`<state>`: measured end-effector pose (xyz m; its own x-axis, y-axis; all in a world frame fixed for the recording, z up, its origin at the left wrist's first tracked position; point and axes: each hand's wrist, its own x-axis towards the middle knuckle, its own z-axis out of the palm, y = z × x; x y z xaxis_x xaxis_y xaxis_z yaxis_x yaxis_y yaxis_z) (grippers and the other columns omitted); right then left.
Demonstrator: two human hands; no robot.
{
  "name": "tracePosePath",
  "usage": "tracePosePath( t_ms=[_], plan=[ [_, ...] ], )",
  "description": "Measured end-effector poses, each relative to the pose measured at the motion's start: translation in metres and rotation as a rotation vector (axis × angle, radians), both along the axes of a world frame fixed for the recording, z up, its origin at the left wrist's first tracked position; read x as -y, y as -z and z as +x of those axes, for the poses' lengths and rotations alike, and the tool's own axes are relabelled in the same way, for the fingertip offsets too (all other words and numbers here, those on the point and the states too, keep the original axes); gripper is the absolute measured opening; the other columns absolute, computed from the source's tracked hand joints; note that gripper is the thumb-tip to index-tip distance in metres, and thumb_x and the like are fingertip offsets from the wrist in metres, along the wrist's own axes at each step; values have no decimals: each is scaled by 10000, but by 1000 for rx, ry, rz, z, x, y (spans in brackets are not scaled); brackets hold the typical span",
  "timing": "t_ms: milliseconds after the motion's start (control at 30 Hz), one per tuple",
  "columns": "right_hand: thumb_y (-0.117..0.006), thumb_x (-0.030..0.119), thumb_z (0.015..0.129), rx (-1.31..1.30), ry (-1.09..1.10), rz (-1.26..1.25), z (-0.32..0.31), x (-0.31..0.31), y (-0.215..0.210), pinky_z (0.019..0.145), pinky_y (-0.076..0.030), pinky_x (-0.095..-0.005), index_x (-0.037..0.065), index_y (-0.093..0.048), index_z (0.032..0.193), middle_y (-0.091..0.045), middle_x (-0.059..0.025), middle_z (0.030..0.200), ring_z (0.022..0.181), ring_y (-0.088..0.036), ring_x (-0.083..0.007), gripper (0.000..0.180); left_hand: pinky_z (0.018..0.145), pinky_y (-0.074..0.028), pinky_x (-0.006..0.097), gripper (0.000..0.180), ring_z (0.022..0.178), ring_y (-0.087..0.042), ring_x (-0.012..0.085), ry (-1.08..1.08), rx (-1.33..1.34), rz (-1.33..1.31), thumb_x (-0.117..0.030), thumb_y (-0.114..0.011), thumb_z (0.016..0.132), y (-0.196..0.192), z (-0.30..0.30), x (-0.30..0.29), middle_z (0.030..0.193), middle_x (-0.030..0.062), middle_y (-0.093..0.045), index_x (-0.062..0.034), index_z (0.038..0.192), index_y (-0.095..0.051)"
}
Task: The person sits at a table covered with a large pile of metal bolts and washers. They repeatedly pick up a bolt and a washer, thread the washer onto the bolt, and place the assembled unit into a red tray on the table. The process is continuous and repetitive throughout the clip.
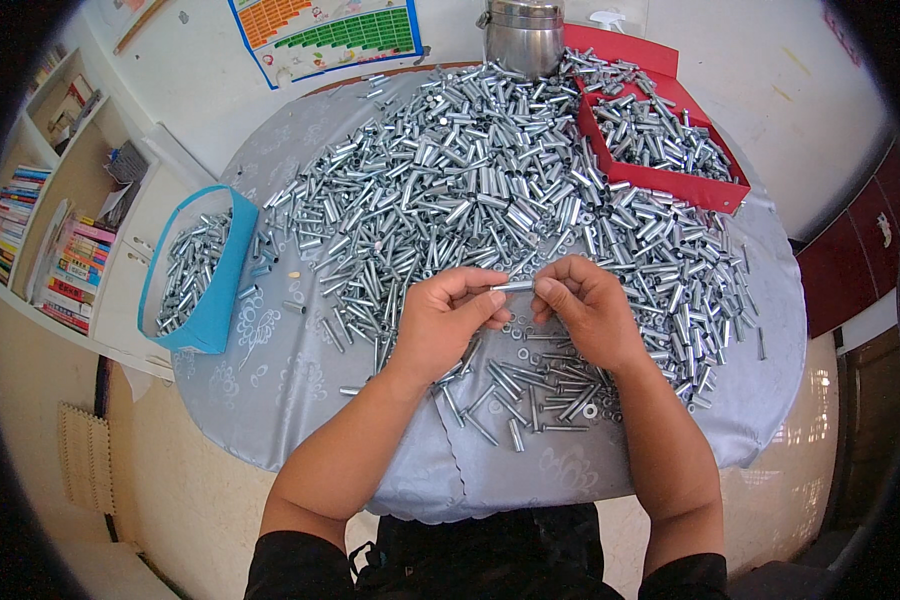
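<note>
Between my two hands a silver metal sleeve (pixel 513 286) lies level, over the near part of a big pile. My left hand (pixel 448 318) pinches its left end between thumb and fingers. At the other end, the fingertips of my right hand (pixel 587 308) are closed around it; whether a bolt is inside is hidden. Loose bolts (pixel 560 385) lie under and in front of my hands, with small washers (pixel 590 411) among them. Beyond my hands spreads a large heap of metal sleeves (pixel 450 170).
A blue fabric bin (pixel 215 310) with metal sleeves stands at the table's left. At the back right, a red box (pixel 690 192) holds more metal parts, near a steel canister (pixel 523 40). A grey patterned cloth (pixel 300 400) covers the round table. Bookshelves (pixel 100 200) are at far left.
</note>
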<state>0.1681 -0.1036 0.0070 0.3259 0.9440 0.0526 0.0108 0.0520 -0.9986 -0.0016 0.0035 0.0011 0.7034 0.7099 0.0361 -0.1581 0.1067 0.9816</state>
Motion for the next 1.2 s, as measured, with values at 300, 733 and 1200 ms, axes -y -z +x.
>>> tracePosePath(
  t_ms=[300, 733, 1200],
  plan=[
    [-650, 122, 920, 30, 32, 8, -3, 1, 0, 650, -514, -249, -25, -630, 1051, -657, -53, 859, 735, -632, -116, 199, 693, -568, 259, 220, 773, -674, 142, -3, -42, -24, -11, -628, 895, -5, 1, 4, 954, 105, -697, 31, 1111, -649],
    [-701, 105, 848, 243, -150, -234, 2, 10, -8, 660, -521, -270, -29, -673, 967, -683, -75, 800, 715, -642, -127, 181, 631, -543, 265, 169, 686, -647, 123, -282, -7, 54, -65, -589, 927, -6, -3, -4, 993, 90, -700, 9, 1062, -660],
    [-511, 189, 990, -269, 343, 295, 27, 0, -9, 1000, -467, -378, -85, -466, 1313, -575, -218, 1268, 1173, -585, -292, 425, 618, -529, 258, 156, 664, -637, 121, -365, 62, 64, -71, -600, 923, -7, -6, -6, 960, 101, -706, 6, 1041, -665]
  ],
)
